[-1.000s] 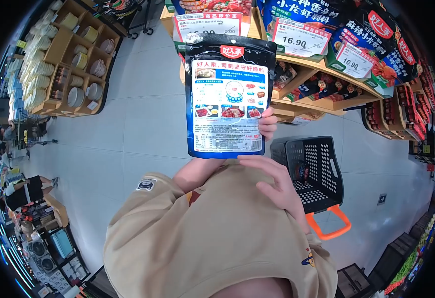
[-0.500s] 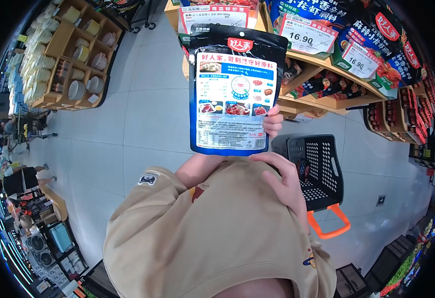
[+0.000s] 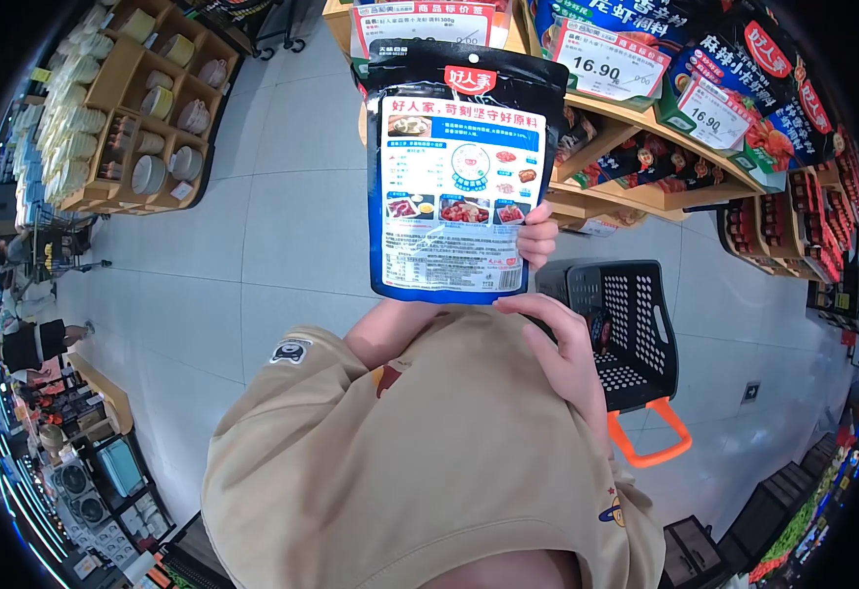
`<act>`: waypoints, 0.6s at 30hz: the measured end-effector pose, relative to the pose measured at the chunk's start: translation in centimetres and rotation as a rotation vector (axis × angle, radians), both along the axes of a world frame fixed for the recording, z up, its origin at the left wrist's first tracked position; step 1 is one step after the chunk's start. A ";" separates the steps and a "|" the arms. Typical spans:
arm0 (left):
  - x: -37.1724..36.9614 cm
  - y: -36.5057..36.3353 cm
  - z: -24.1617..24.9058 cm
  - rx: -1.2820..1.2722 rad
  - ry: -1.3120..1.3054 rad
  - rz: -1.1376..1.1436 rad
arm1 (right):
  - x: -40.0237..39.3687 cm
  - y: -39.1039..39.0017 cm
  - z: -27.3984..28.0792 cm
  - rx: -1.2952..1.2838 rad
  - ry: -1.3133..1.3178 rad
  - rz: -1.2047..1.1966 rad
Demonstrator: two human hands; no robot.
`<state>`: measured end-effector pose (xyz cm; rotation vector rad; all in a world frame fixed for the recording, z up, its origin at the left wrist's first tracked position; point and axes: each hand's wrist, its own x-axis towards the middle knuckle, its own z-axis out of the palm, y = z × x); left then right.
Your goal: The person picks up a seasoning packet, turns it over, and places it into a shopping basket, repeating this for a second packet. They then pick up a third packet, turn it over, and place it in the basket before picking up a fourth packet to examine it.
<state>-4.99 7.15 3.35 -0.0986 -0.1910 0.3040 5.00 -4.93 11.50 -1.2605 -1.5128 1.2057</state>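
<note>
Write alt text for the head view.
The person's left hand holds up a blue-and-black pouch, its printed panel facing the camera; the right hand is at its lower edge. Beyond are shelves with price tags; a black basket is to the right.

A supermarket is surrounding the black shopping basket (image 3: 636,334): beyond it, 2 price tags (image 3: 606,65) are showing 16.90 before food pouches (image 3: 734,54); to its left, a wooden display (image 3: 123,93) is holding bowls (image 3: 149,176).

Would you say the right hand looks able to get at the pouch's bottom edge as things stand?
Most likely yes: the right hand looks empty, close by the bottom edge of the pouch, with nothing visibly between; the left hand grips higher, at the side.
</note>
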 end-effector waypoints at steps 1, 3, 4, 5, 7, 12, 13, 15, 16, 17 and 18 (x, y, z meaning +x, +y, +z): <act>0.1 0.1 -0.2 -0.002 0.001 -0.001 | 0.1 0.0 -0.1 -0.002 0.001 -0.001; 0.2 0.3 -0.7 0.017 -0.059 -0.027 | 0.0 0.0 -0.1 -0.015 0.002 -0.011; 0.1 0.2 -0.7 0.014 -0.059 -0.029 | -0.1 0.0 -0.1 -0.017 0.002 -0.013; 0.0 0.1 -0.5 0.007 -0.052 -0.015 | -0.1 -0.1 -0.1 -0.034 0.010 -0.023; 0.0 -0.1 -0.6 0.001 -0.046 -0.003 | -0.1 -0.2 -0.3 -0.049 0.016 -0.035; -0.3 -0.2 -0.1 0.175 0.182 0.074 | -0.3 -0.3 -0.9 -0.103 0.099 -0.110; -0.4 0.4 -1.6 0.304 0.208 0.047 | -0.2 -0.3 -0.8 -0.115 0.080 -0.122; -1.5 0.2 -0.9 0.337 0.633 0.178 | -0.7 -0.3 -0.1 -0.132 0.129 -0.198; -1.9 -0.2 1.1 0.422 0.958 0.294 | -0.8 -0.4 0.2 -0.171 0.189 -0.273; -1.3 0.7 -2.0 0.605 0.983 0.356 | -0.8 -0.5 0.2 -0.128 0.189 -0.266; -0.8 1.7 -5.3 0.790 1.004 0.419 | -0.6 -0.5 -0.1 -0.116 0.186 -0.262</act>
